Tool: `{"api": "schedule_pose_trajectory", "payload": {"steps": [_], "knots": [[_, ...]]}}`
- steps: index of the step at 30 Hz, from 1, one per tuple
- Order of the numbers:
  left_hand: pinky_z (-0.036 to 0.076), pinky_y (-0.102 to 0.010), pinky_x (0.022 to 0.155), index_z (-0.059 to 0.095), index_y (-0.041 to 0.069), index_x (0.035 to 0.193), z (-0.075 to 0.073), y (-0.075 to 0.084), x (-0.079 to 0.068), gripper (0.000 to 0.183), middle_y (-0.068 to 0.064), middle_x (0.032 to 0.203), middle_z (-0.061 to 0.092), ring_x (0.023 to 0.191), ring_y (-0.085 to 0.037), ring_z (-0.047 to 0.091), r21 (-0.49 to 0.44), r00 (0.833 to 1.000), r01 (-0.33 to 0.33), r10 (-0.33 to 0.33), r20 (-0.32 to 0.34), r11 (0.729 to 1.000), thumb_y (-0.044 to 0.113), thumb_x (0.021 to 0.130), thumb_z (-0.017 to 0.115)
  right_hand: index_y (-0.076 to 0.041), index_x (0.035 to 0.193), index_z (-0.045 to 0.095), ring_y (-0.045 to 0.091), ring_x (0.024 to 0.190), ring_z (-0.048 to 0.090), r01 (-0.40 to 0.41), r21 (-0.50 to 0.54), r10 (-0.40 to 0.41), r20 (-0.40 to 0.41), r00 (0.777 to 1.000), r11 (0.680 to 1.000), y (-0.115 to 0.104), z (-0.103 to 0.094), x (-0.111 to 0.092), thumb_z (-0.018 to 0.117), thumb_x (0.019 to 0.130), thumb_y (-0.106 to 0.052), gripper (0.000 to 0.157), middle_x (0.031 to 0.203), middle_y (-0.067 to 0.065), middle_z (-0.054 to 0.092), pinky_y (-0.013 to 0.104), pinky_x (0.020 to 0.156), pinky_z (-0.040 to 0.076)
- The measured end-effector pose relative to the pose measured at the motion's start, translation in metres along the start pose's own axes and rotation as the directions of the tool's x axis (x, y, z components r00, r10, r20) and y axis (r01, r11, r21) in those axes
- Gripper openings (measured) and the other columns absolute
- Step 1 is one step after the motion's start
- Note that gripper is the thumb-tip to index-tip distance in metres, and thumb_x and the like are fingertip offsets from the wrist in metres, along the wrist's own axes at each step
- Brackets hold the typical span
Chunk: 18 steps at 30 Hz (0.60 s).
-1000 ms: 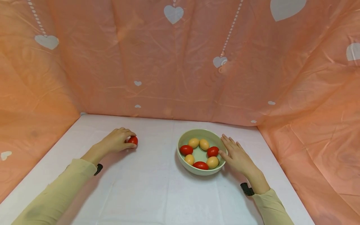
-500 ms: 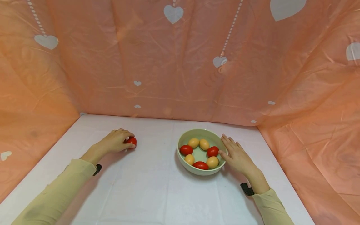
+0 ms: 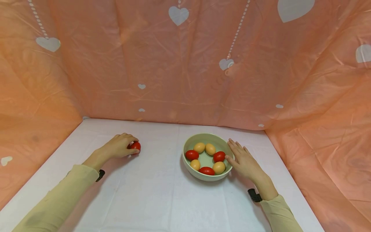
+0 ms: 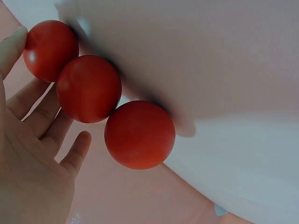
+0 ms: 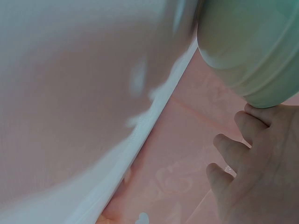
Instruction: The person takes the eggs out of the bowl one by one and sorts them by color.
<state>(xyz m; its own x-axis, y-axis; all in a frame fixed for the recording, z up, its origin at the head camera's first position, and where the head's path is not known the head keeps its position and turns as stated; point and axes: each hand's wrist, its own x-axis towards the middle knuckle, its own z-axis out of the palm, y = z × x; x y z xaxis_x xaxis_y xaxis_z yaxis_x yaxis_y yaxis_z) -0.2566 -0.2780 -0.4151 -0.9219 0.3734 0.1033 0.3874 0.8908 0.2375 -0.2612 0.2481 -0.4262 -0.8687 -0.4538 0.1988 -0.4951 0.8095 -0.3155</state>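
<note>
My left hand is at the left of the table, holding a smooth red egg between thumb and fingers. The left wrist view shows three red eggs in a slanting row: the thumb and fingers are at the far egg, with a middle egg and a near egg beside the palm. From the head view the hand hides the other two. My right hand rests its straight fingers against the right side of a pale green bowl, thumb at the rim. Several red and yellow eggs lie inside it.
A white cloth covers the table. Orange drapes with pale hearts hang behind and along both sides. A black wrist strap is on the right arm, another on the left.
My left hand has shifted very slightly to the left with the red egg. The bowl, its eggs and my right hand stay where they were.
</note>
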Motion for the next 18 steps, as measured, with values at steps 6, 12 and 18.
{"api": "schedule_pose_trajectory", "payload": {"steps": [6,12,18], "knots": [[0.043,-0.064,0.103,0.069,-0.002,0.125,0.0013,0.0005,-0.0002,0.049,-0.022,0.123,0.067,0.119,-0.043,0.058,-0.005,1.0,0.009,-0.008,0.003,1.0,0.032,0.092,0.079,0.003,0.159,0.035,0.048,0.152,0.027,0.0,-0.001,0.0,-0.002,1.0,1.0,0.0008,0.0008,0.0004,0.054,0.107,-0.036,0.068,0.167,0.02,0.031,0.068,0.121,0.018],[0.04,-0.067,0.107,0.067,-0.001,0.13,0.0014,0.0016,0.0009,0.048,-0.024,0.131,0.064,0.127,-0.046,0.053,-0.022,1.0,0.004,-0.004,-0.005,1.0,0.03,0.094,0.077,0.003,0.159,0.035,0.048,0.152,0.027,0.006,-0.002,-0.006,-0.003,1.0,1.0,0.0008,0.001,0.0004,0.054,0.108,-0.036,0.067,0.167,0.019,0.03,0.067,0.122,0.017],[0.04,-0.065,0.109,0.066,-0.001,0.132,0.0036,0.0074,0.0072,0.044,-0.022,0.134,0.064,0.128,-0.046,0.055,-0.059,0.995,-0.051,0.046,-0.092,0.997,0.023,0.096,0.074,0.003,0.159,0.035,0.048,0.152,0.028,0.012,-0.003,-0.012,-0.012,1.0,1.0,0.002,0.0019,0.0005,0.054,0.107,-0.036,0.067,0.167,0.019,0.031,0.068,0.121,0.018]]}}
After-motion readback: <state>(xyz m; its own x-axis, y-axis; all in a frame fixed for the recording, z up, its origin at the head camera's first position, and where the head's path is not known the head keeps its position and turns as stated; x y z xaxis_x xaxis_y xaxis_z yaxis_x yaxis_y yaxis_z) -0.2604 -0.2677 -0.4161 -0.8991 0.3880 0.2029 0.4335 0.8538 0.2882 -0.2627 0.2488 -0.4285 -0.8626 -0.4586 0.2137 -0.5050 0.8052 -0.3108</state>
